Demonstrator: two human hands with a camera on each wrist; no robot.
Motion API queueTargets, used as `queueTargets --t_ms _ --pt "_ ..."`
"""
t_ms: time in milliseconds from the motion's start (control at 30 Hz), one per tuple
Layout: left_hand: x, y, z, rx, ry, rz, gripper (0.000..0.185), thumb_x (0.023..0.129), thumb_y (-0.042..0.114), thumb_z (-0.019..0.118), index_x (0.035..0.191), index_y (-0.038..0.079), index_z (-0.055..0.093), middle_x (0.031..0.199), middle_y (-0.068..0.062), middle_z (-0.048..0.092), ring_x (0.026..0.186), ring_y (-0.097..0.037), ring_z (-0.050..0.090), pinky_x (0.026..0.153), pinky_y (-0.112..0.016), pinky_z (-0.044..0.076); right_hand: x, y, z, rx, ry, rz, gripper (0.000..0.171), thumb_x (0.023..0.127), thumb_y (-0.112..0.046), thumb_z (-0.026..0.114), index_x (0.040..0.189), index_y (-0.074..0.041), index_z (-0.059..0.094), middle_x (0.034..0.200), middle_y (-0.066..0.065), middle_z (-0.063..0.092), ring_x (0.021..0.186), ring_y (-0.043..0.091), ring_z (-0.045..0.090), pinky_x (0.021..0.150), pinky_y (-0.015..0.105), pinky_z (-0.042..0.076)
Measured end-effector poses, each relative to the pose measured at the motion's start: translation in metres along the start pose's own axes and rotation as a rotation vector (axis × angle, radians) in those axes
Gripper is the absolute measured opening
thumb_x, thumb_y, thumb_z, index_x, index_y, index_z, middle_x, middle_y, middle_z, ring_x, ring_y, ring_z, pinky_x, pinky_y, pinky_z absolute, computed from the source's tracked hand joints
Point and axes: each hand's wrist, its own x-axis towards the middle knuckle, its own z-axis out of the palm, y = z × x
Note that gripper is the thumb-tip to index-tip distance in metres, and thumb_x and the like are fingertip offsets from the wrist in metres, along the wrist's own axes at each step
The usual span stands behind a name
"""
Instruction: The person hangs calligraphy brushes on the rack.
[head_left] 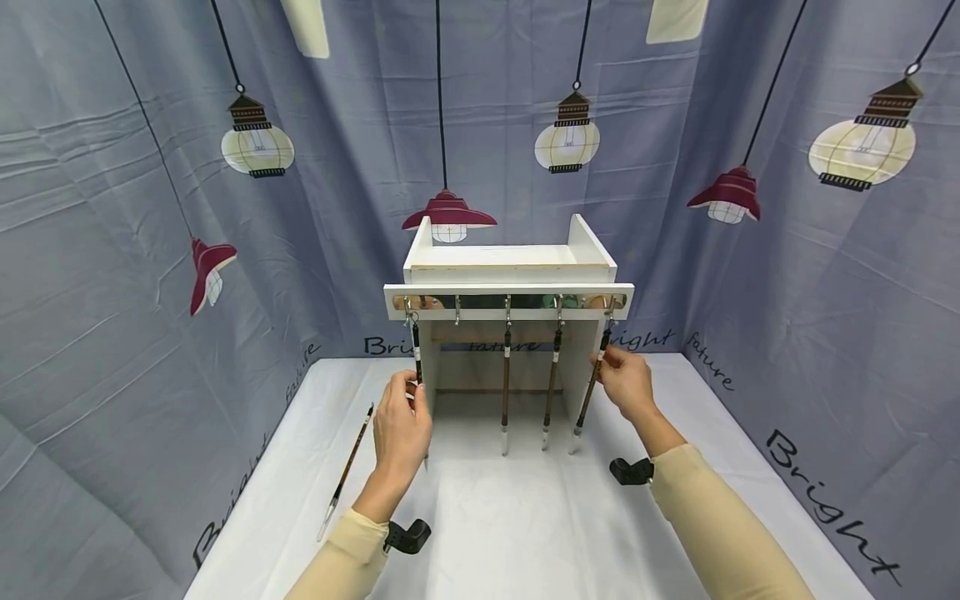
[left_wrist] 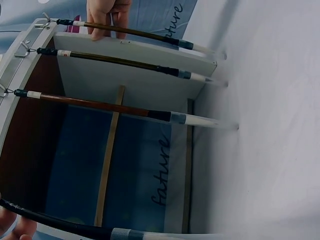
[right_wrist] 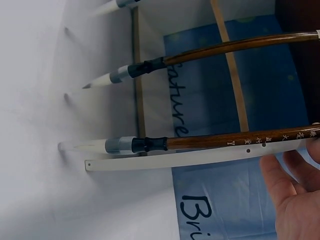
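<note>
A white wooden rack (head_left: 510, 273) carries a row of metal hooks along its front bar. Writing brushes with brown handles and white tips hang from it, and the second hook from the left is bare. My left hand (head_left: 402, 427) pinches the leftmost brush (head_left: 416, 337), whose top end is up at the first hook. In the left wrist view this brush (left_wrist: 65, 227) runs along the bottom, between thumb and fingers. My right hand (head_left: 628, 382) grips the rack's right side panel (right_wrist: 200, 159), behind the rightmost brush (right_wrist: 210, 142).
Another writing brush (head_left: 351, 467) lies on the white tabletop (head_left: 510, 525), left of my left hand. Two brushes hang between my hands, a middle one (head_left: 506, 375) and one to its right (head_left: 553, 375). A grey-blue curtain (head_left: 352, 208) encloses the table.
</note>
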Motion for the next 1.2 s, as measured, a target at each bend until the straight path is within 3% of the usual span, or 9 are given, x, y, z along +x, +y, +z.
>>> queueTargets --t_ms 700,1200 --pt "-0.008 0.012 0.01 -0.025 -0.087 0.022 0.02 0.104 0.017 0.062 0.121 0.008 0.063 0.098 -0.007 0.068 0.079 -0.021 0.069 0.063 -0.036 0.053 0.0 0.0 0.0 -0.003 0.002 0.014 0.045 0.106 -0.022 0.061 0.144 0.001 0.058 0.133 0.027 0.066 0.113 0.04 0.071 0.095 0.046 0.058" --pt "-0.015 0.02 0.017 -0.025 -0.106 0.034 0.019 0.103 0.015 0.064 0.12 0.008 0.065 0.097 -0.006 0.069 0.078 -0.019 0.068 0.063 -0.034 0.053 0.001 0.0 0.0 0.032 -0.002 0.022 0.043 0.105 -0.02 0.062 0.142 0.001 0.06 0.132 0.027 0.066 0.113 0.04 0.072 0.096 0.047 0.057"
